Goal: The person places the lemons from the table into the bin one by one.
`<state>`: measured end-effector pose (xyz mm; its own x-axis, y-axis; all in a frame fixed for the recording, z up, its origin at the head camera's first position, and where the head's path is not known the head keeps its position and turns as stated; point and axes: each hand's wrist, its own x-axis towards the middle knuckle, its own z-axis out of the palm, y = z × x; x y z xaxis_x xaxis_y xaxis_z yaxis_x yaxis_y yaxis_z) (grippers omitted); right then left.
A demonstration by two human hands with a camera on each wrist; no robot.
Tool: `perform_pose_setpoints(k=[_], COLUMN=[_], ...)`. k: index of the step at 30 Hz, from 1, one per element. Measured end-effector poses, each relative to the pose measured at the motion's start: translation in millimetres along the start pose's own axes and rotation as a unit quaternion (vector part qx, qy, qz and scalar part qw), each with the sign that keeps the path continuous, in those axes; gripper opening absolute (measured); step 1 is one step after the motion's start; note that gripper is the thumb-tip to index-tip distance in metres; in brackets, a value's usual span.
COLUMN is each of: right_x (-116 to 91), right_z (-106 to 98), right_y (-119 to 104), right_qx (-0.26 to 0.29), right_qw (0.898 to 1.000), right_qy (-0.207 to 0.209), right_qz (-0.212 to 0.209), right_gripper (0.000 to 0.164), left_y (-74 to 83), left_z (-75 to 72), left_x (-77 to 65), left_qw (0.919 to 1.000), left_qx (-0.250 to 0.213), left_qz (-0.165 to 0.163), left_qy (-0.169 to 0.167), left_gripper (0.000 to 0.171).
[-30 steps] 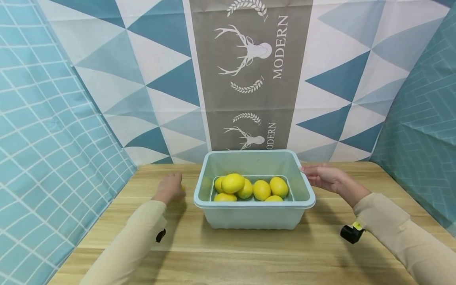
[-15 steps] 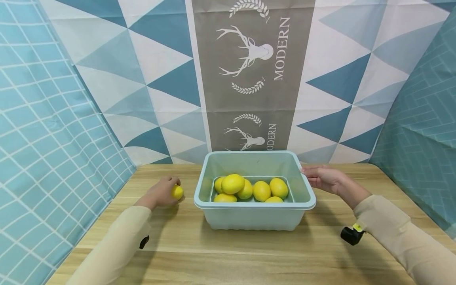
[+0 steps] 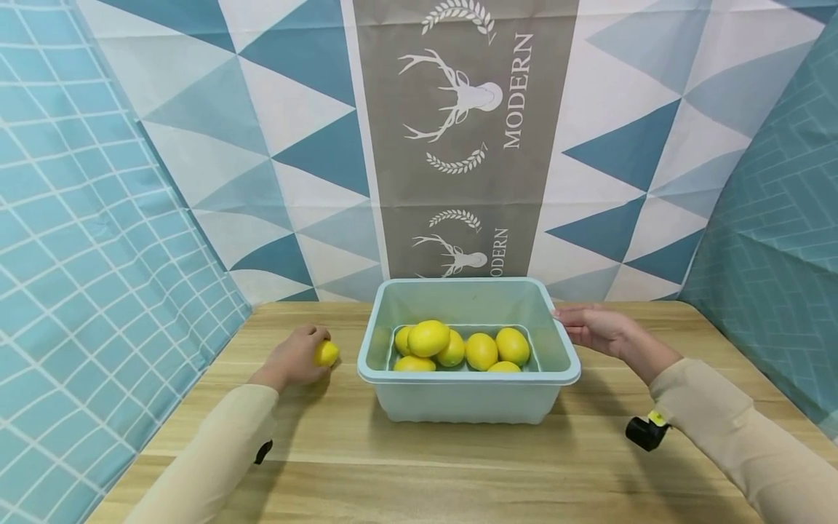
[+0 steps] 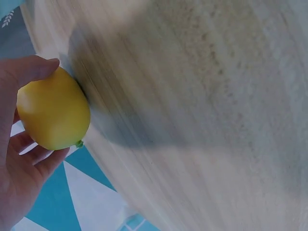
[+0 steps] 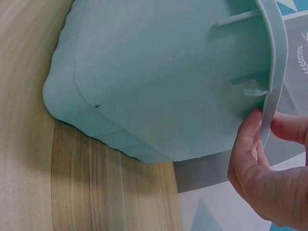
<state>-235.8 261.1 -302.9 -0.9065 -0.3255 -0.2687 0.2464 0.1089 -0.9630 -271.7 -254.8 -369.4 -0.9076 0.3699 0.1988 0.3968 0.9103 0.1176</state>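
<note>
On the left of the table, my left hand [image 3: 297, 356] holds a yellow lemon [image 3: 326, 354]. The left wrist view has the thumb over one side of this lemon [image 4: 55, 109] and the fingers behind it; its green stem tip shows. A light blue plastic bin [image 3: 468, 399] stands to the right of that hand, with several lemons [image 3: 428, 338] inside, one lying on top of others. My right hand [image 3: 599, 329] pinches the bin's right rim. Up close in the right wrist view, thumb and fingers of the right hand [image 5: 269, 168] are on either side of the rim [image 5: 278, 57].
The wooden table [image 3: 425, 473] extends around the bin. Patterned cloth [image 3: 458, 145] hangs behind it, with blue checked cloth [image 3: 98, 255] on the left and teal cloth [image 3: 772, 218] on the right. A small black device [image 3: 647, 432] is worn at the right wrist.
My left hand has shifted slightly left and turned, so more of the lemon shows in the head view. The right hand and the bin have stayed put.
</note>
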Motion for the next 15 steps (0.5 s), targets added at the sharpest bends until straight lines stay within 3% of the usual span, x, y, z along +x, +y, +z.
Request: perform_pose_setpoints(k=[6, 15], right_x=[0.4, -1.4], right_z=[0.9, 0.5], right_y=[0.1, -2.0], right_qx=[-0.001, -0.007], right_qw=[1.000, 1.000], right_qy=[0.000, -0.004], right_qz=[0.006, 0.004], right_gripper=[0.054, 0.058], left_y=[-0.3, 4.5], left_z=[3.6, 0.4], left_x=[1.9, -0.7], left_qw=[0.9999, 0.9999], left_qx=[-0.005, 0.012], left_qz=[0.012, 0.003], left_qy=[-0.004, -0.010], left_gripper=[0.048, 0.044])
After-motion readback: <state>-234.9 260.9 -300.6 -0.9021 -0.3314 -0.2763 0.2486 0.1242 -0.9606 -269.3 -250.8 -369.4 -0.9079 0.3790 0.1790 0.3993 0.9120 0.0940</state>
